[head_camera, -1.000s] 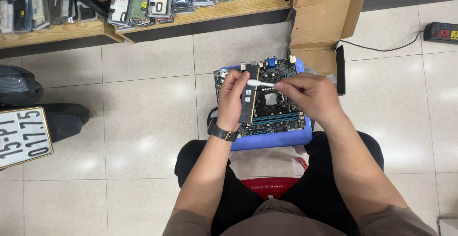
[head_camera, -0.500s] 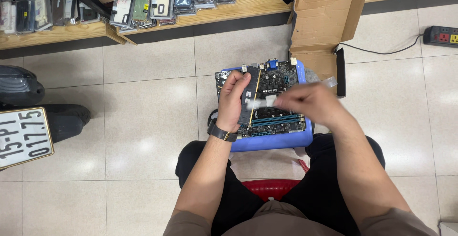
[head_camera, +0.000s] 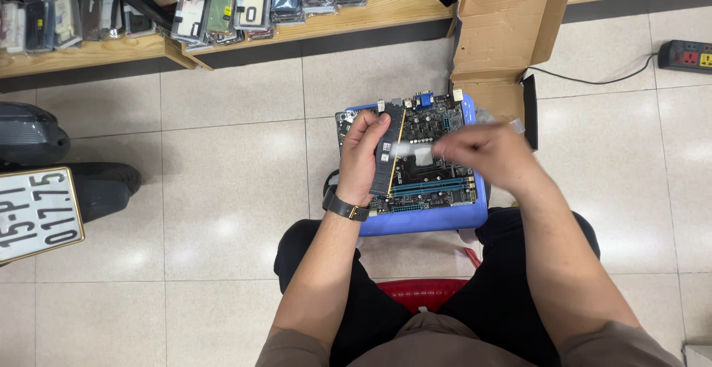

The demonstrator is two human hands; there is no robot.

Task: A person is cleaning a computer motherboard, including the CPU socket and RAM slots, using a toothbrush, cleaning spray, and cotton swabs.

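Your left hand [head_camera: 365,152] now grips memory stick [head_camera: 387,158] upright over motherboard [head_camera: 430,178]; right hand [head_camera: 486,155], blurred, has swept pale strip [head_camera: 411,149] across it; its grip cannot be told.

We see both our forearms rising from the bottom of the frame toward its centre, elbows bent and sleeves ending just above them. Our left hand [head_camera: 363,152] sits a little left of centre, wrist banded by a dark watch [head_camera: 345,205], fingers curled and thumb pressed in a closed pinch, knuckles toward us. Our right hand [head_camera: 486,152] lies right of centre at the same height, blurred, its fingers drawn together and pointing left toward the left hand.
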